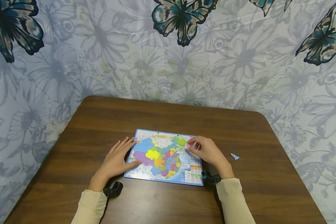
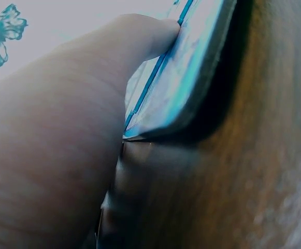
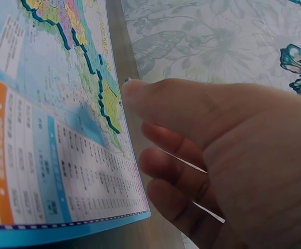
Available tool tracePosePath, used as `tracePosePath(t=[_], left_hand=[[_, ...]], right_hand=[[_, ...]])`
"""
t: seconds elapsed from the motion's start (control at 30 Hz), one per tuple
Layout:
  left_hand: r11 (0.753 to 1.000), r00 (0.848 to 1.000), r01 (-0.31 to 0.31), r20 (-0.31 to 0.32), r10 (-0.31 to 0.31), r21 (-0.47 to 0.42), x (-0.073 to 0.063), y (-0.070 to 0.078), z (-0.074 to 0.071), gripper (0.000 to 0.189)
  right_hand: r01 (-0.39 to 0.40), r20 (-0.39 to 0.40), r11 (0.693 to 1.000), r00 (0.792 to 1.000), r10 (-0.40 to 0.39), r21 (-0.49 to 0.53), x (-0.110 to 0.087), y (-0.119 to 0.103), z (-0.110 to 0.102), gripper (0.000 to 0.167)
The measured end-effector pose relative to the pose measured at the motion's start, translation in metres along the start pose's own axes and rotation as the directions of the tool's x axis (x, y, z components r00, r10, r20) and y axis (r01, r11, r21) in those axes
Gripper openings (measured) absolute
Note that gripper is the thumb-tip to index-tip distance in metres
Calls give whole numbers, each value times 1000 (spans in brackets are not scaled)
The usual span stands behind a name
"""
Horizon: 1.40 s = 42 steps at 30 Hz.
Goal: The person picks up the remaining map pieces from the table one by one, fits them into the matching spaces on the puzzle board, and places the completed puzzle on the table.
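A map jigsaw puzzle (image 1: 168,157) with brightly coloured regions and a blue rim lies on the table. My left hand (image 1: 119,157) rests at its left side, fingers spread and thumb over the board. In the left wrist view the thumb (image 2: 150,33) lies across the puzzle's edge. Above the upper right part of the map, my right hand (image 1: 207,152) pinches a small pinkish puzzle piece (image 1: 187,146) between thumb and index finger. That piece is mostly hidden by the fingertips. The right wrist view shows the hand (image 3: 207,129) close by the board's printed table of text (image 3: 98,176).
A loose blue puzzle piece (image 1: 235,156) lies on the brown wooden table (image 1: 168,202), to the right of the board. Behind the table hangs a pale floral cloth (image 1: 145,68) with butterflies. Each wrist wears a black band (image 1: 113,189).
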<state>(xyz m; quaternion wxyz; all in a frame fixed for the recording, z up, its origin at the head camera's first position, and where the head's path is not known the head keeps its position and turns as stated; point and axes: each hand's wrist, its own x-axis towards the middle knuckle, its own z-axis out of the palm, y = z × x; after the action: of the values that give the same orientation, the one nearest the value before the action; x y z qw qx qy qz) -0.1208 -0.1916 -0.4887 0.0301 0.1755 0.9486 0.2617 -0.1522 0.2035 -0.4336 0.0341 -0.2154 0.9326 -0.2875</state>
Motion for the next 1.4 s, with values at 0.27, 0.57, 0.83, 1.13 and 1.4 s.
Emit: tracePosePath(t=[0.27,0.57,0.83,1.13,1.4], left_hand=[[1000,1000,0,7,0,-2,2,4,-3,95],[1000,1000,-6,3,6,-13,1,3,-4,95],[1000,1000,-6,3,6,-6,0,1,0,95],[1000,1000,-4,2,4,-9,0,2,0,94],[1000,1000,1,-7,-1,-15,-2,2,-2,93]], right_hand=[[17,-3,1000,1000,-17,-7,1,-1,-1,19],[-9,28,1000,1000,9,3,4,-3,4,10],[-59,108,998,992,60,-7,1,1,5,22],[-64,124,998,990,65,-14,0,3,9,18],[-52,127,998,990,54,-22,3,3,11,11]])
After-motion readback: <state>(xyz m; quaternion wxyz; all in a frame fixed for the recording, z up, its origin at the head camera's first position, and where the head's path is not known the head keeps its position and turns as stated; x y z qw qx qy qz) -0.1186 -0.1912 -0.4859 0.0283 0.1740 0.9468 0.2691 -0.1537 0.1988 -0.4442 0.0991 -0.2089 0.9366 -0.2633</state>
